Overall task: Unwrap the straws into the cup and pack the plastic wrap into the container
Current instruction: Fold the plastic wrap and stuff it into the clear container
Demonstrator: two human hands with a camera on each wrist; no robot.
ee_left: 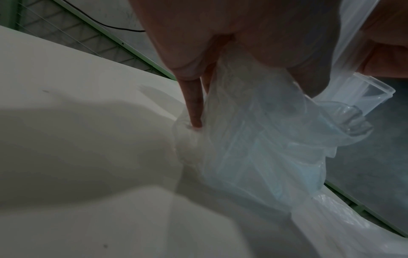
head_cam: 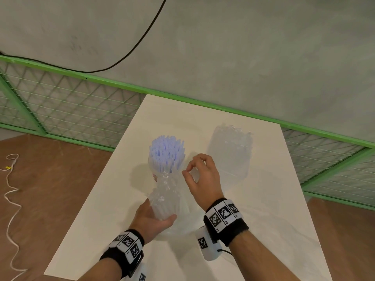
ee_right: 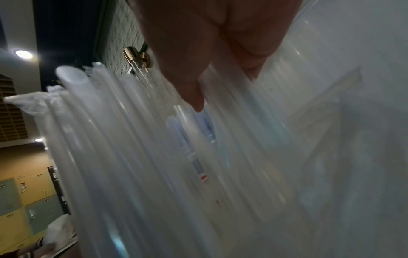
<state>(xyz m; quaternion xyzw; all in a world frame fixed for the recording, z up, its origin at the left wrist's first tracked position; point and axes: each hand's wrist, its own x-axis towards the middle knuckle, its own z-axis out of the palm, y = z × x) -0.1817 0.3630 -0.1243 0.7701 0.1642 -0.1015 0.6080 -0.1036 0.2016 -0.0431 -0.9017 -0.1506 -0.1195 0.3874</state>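
Note:
A clear cup [head_cam: 151,165] on the white table [head_cam: 253,220] holds several bluish-white straws [head_cam: 167,151] standing upright. Just in front of it, my left hand [head_cam: 154,218] grips the lower part of a crinkly bundle of wrapped straws [head_cam: 167,199], which leans toward the cup. In the left wrist view my fingers [ee_left: 194,104] curl round its plastic [ee_left: 253,139]. My right hand [head_cam: 185,172] hovers right of the bundle's top, thumb and forefinger pinched on what looks like a faint clear wrapped straw. The right wrist view is blurred, with a fingertip [ee_right: 197,103] against the straws [ee_right: 132,157].
A clear container [head_cam: 231,155] with crumpled wraps inside stands at the back right of the table. A green mesh fence [head_cam: 71,110] runs behind the table. A white cord [head_cam: 12,199] lies on the brown floor to the left.

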